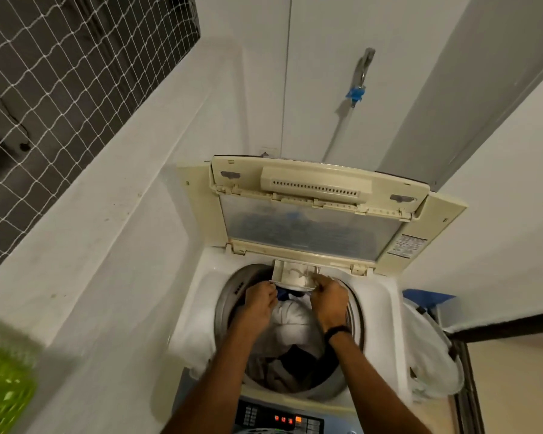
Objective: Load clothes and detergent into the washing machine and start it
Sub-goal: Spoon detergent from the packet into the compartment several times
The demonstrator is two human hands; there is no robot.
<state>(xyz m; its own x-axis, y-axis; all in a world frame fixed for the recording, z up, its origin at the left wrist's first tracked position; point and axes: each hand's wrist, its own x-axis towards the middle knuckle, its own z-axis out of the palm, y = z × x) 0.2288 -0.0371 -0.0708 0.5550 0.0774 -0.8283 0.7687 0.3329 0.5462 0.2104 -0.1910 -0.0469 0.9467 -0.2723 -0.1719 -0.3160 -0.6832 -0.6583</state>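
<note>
Item: netted window (pixel 60 73), upper left, white mesh over a dark opening, set in a white wall. Item: top-loading washing machine (pixel 198 308), standing in the corner below that wall, white deck. Item: lid (pixel 311 227), cream plastic with a clouded clear panel, folded up and standing open along the machine's back edge. Item: drum (pixel 229 292), round steel rim, open in the middle of the deck. Item: clothes (pixel 290 324), lying inside the drum, a white bundle on top and darker and grey pieces towards the front edge. Item: white cloth (pixel 430 346), draped over the machine's right edge. Item: green object (pixel 3 380), blurred, at the lower left, too soft to identify. Item: control panel (pixel 279 416), along the machine's front edge, dark with orange lights lit. Item: detergent drawer (pixel 293 274), white, pulled out from under the lid at the back edge of the drum, jutting over the clothes. Item: my left hand (pixel 259 300), fingers curled on the drawer's left front corner. Item: my right hand (pixel 329 300), fingers curled on the drawer's right front corner, gripping it. Item: black wristband (pixel 336 332), on my right wrist. Item: tap (pixel 365 64), on the wall above the lid, with a blue fitting (pixel 355 93) under it.
</note>
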